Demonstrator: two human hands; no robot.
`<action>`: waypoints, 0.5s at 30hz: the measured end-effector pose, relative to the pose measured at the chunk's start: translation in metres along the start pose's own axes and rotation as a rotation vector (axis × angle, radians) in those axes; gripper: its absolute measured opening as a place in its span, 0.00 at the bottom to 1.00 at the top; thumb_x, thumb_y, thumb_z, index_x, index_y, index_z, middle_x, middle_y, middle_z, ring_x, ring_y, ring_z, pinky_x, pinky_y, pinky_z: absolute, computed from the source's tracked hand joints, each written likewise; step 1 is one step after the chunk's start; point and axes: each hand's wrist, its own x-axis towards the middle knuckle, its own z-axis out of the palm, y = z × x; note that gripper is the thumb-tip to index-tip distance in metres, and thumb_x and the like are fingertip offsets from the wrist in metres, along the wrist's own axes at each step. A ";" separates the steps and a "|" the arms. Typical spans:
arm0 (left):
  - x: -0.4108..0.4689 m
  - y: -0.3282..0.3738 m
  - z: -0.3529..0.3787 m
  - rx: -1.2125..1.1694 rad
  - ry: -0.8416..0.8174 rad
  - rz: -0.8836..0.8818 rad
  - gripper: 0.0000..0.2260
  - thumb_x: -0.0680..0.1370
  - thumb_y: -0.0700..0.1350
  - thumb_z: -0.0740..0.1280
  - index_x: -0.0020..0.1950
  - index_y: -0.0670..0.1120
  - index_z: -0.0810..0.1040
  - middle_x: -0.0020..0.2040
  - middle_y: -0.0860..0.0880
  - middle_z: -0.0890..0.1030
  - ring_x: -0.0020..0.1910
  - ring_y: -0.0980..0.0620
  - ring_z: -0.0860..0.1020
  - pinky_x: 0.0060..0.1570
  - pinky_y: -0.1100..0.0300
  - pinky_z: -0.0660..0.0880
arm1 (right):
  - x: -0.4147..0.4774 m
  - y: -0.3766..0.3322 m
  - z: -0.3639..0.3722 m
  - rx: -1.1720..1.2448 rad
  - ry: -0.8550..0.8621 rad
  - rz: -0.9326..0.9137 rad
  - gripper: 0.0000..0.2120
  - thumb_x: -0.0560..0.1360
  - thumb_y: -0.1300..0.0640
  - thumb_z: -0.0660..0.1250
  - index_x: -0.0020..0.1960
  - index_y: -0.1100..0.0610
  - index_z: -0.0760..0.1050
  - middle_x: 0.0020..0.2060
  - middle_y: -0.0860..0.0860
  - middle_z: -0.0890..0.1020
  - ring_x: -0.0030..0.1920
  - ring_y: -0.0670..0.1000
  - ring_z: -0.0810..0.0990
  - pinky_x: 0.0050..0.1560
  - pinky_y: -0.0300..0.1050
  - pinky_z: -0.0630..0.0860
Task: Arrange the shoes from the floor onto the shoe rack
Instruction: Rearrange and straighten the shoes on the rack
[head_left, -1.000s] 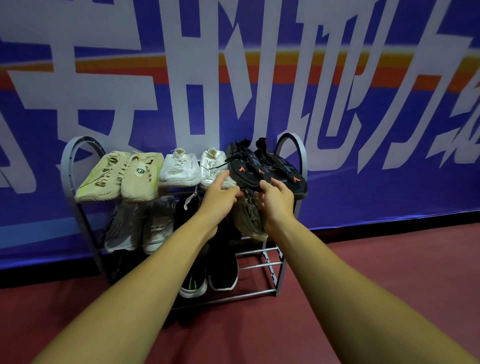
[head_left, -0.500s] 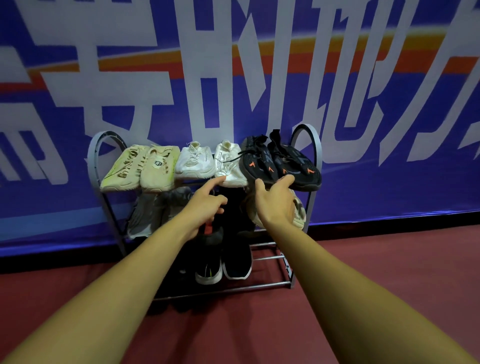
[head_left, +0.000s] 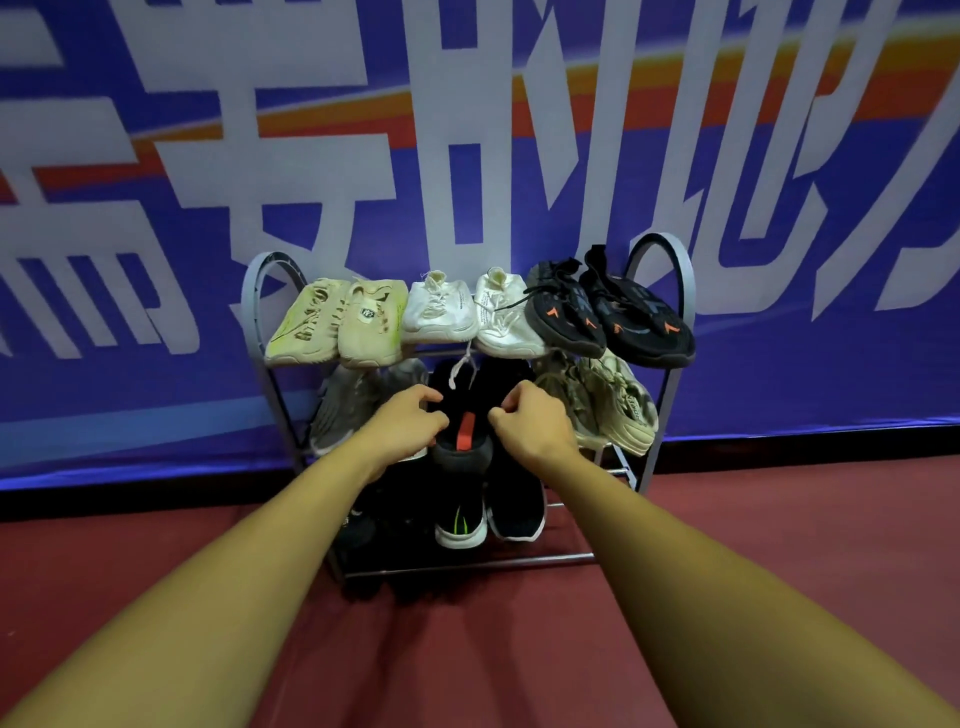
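Left hand (head_left: 402, 423), right hand (head_left: 532, 423) down from pair (head_left: 608, 317) at rack (head_left: 670, 249) top-right to middle-shelf shoe (head_left: 462, 449); fingers curled, grip unclear. Pair placed.

The metal shoe rack (head_left: 519, 561) on the red floor (head_left: 753, 561) holds pale and black shoes (head_left: 441, 312) on three tiers.

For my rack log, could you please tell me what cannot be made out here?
Head view: whether the left hand and right hand grip the black shoe with the red tab or merely touch it; curled fingers hide the contact.
Head view: bottom-left shoes; shadow and the left forearm hide them.
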 end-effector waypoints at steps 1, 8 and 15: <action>0.000 -0.004 -0.003 0.031 -0.008 0.007 0.18 0.77 0.42 0.65 0.67 0.46 0.72 0.54 0.45 0.80 0.41 0.51 0.78 0.33 0.62 0.69 | 0.002 -0.001 0.007 -0.008 -0.028 -0.007 0.08 0.73 0.49 0.65 0.49 0.52 0.73 0.51 0.55 0.82 0.53 0.60 0.80 0.52 0.50 0.76; 0.004 -0.038 -0.025 0.114 -0.001 -0.022 0.17 0.76 0.43 0.67 0.65 0.44 0.74 0.42 0.48 0.79 0.42 0.47 0.79 0.52 0.52 0.77 | 0.011 -0.010 0.042 -0.050 -0.107 -0.006 0.07 0.71 0.49 0.66 0.47 0.50 0.75 0.50 0.54 0.83 0.52 0.58 0.80 0.52 0.48 0.77; 0.007 -0.058 -0.041 0.328 -0.029 -0.044 0.18 0.77 0.46 0.65 0.67 0.47 0.73 0.56 0.45 0.81 0.55 0.45 0.78 0.47 0.59 0.68 | 0.019 -0.021 0.071 -0.075 -0.163 -0.030 0.09 0.72 0.47 0.67 0.49 0.49 0.75 0.52 0.55 0.82 0.53 0.58 0.80 0.53 0.49 0.77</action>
